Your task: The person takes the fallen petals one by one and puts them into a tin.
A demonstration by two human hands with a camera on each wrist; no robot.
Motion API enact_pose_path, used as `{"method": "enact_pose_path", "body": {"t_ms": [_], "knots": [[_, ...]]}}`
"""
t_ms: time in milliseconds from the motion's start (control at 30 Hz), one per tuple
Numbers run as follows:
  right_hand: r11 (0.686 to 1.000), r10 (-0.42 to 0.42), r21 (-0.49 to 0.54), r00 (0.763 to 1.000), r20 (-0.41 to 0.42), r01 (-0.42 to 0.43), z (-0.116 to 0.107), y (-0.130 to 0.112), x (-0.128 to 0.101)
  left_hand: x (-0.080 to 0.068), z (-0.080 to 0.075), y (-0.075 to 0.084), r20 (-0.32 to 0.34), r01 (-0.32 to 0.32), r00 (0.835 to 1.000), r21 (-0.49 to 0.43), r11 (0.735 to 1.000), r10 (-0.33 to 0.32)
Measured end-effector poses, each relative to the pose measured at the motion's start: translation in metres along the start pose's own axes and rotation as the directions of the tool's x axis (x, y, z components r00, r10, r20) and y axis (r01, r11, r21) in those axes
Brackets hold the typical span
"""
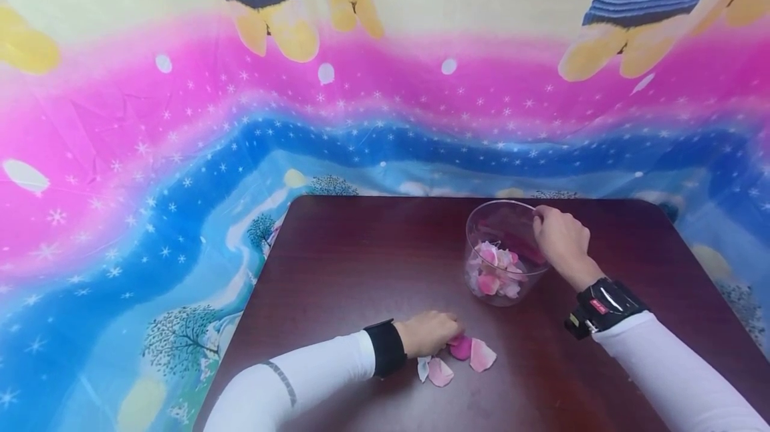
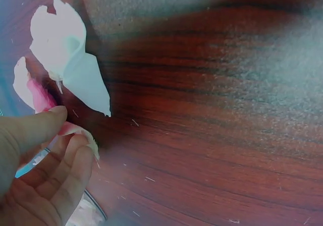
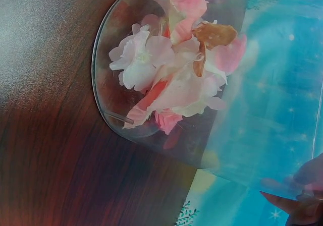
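No readable text anywhere; the wrist device's [image 1: 603, 307] small red label is illegible.

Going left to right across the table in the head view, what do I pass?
Left hand pinching a dark pink petal → pale petals lying on the table → clear cup with petals inside → right hand holding its rim.

Dark reddish-brown wood-grain table [image 1: 361, 251], pink and white petals [image 1: 460, 355] — clear glass bowl [image 1: 481, 225], rainbow star-patterned cloth [image 1: 180, 151]
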State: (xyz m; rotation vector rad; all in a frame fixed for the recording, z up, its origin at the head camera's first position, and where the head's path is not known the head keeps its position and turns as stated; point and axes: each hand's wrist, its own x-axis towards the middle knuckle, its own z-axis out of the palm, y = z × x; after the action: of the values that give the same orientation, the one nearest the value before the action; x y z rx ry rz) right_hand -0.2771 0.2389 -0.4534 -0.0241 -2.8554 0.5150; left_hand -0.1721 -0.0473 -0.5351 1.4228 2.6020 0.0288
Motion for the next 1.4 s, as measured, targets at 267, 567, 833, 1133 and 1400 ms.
{"method": "enact_pose_path", "body": {"t_ms": [267, 567, 833, 1133, 1400], "knots": [[1.0, -0.001, 0.001, 1.0, 0.001, 0.001, 0.0, -0.001, -0.001, 0.004, 0.008, -0.003, -0.019, -0.018, 1.0, -0.057, 0.998, 0.017], [1.0, 0.002, -0.005, 1.0, 0.001, -0.002, 0.0, -0.001, -0.001, 0.004, 0.008, -0.006, -0.016, -0.02, 1.0, -0.1, 0.995, 0.019], [1.0, -0.002, -0.006, 1.0, 0.0, 0.002, 0.001, 0.0, 0.0, 0.0, -0.008, -0.007, -0.058, 0.004, 0.998, -0.13, 0.992, -0.012], [1.0, -0.001, 0.002, 1.0, 0.004, 0.001, -0.001, 0.0, 0.001, -0.002, -0.045, -0.013, -0.205, -0.035, 0.979, -0.105, 0.994, 0.013], [1.0, 0.001, 0.01, 1.0, 0.0, -0.001, -0.001, 0.0, 0.0, -0.007, -0.068, -0.012, -0.262, 0.01, 0.964, -0.137, 0.99, -0.046]]}}
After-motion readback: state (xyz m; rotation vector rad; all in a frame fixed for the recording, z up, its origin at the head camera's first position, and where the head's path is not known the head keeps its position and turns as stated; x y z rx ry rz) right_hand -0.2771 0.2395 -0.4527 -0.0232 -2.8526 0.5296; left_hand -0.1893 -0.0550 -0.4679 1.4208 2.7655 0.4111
